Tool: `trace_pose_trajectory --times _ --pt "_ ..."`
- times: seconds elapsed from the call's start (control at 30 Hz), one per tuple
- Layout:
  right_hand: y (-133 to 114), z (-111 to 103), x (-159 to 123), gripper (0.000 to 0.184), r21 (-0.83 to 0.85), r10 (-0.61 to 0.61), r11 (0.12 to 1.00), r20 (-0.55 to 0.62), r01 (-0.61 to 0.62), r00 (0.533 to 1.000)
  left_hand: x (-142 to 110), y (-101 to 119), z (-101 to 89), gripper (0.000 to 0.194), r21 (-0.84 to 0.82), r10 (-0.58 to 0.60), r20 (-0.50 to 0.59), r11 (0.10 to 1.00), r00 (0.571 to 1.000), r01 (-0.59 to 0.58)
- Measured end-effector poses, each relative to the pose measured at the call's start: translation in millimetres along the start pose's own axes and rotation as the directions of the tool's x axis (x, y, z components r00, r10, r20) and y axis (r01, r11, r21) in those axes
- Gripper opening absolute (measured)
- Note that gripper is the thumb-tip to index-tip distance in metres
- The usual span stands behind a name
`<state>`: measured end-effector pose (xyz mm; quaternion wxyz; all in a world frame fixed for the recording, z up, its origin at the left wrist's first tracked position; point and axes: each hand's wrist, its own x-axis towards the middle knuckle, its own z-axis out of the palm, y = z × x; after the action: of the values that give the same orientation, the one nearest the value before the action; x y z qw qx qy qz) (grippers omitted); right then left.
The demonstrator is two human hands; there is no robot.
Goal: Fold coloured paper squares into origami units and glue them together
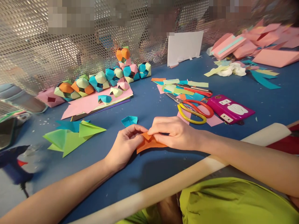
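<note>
Between my two hands is a partly folded piece of orange paper [151, 144], held just above the blue table. My left hand [127, 143] pinches its left edge between thumb and fingers. On the other side, my right hand [174, 132] grips the paper's top and right part, covering some of it. Just beyond my fingers lies a small folded blue paper piece [129, 120]. Scissors with red and yellow handles [192, 115] rest past my right hand. Green folded paper pieces [72, 138] lie to the left of my left hand.
A row of multicoloured folded paper balls [99, 81] stands along the perforated metal screen [77, 43]. Paper sheets [93, 102] lie before them. At right are a purple case [230, 109] and pink folded paper [263, 43]. A glue gun [15, 163] sits far left; a pale tube [149, 189] edges the table.
</note>
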<state>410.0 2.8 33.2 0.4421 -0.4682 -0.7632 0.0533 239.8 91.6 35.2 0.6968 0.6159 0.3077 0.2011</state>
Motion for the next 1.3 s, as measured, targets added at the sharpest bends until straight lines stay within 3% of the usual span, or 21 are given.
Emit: trace_pose_trajectory --times 0.23,0.47,0.67,0.77,0.83,1.03,1.3 --pt "3.1 -2.2 -1.8 0.021 -0.101 -0.126 0.986 0.045 0.13 0.991 0.0 0.0 -1.3 0.016 -0.011 0.006 0.077 1.0 0.997 -0.005" --pt "1.2 -2.9 -0.4 0.019 -0.023 -0.094 0.995 0.031 0.094 0.995 1.7 -4.8 -0.7 0.02 -0.043 0.034 0.06 0.999 0.998 -0.031" --pt "-4.9 -2.0 4.0 0.013 0.106 0.114 0.987 0.049 -0.118 0.992 -0.2 0.3 2.4 0.02 0.074 0.095 0.002 0.993 0.995 -0.095" --pt "-7.5 -2.5 6.3 0.006 0.141 0.319 0.935 0.071 -0.326 0.945 -0.6 0.0 1.5 0.016 0.13 0.135 0.005 0.982 0.991 -0.134" --pt "-7.7 -2.9 7.3 0.005 0.124 0.391 0.907 0.104 -0.402 0.915 -0.8 -0.2 0.8 0.012 0.173 0.164 0.018 0.971 0.986 -0.165" --pt "-3.0 -2.5 6.3 0.014 0.014 0.247 0.968 0.094 -0.25 0.964 -1.1 2.0 3.2 0.009 0.216 0.158 0.007 0.964 0.987 -0.156" --pt "0.3 -1.9 4.2 0.016 -0.035 0.177 0.984 0.067 -0.175 0.982 -2.3 4.9 2.4 0.014 0.261 0.106 -0.005 0.96 0.994 -0.101"
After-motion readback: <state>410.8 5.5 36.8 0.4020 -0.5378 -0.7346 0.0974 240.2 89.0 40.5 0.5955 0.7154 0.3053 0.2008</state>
